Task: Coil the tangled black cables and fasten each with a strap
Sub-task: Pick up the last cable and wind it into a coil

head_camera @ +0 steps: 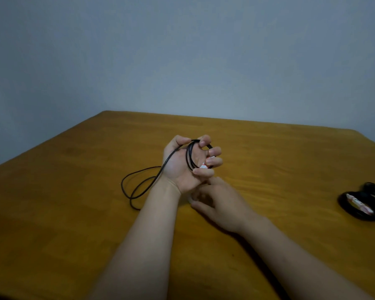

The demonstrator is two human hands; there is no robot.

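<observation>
My left hand (183, 164) is raised palm-up over the table, its fingers curled around several loops of a thin black cable (189, 155). A small white-and-red strap (206, 164) shows under the fingertips. The cable's loose tail (136, 185) runs down over my wrist and lies in loops on the wood to the left. My right hand (217, 200) is blurred just below and right of the left hand, fingers bent; I cannot see anything in it.
Two coiled black cables (359, 204) lie at the right edge of the wooden table (74, 191), the nearer one bound with a white-and-red strap (358, 205). A plain grey wall stands behind the table's far edge.
</observation>
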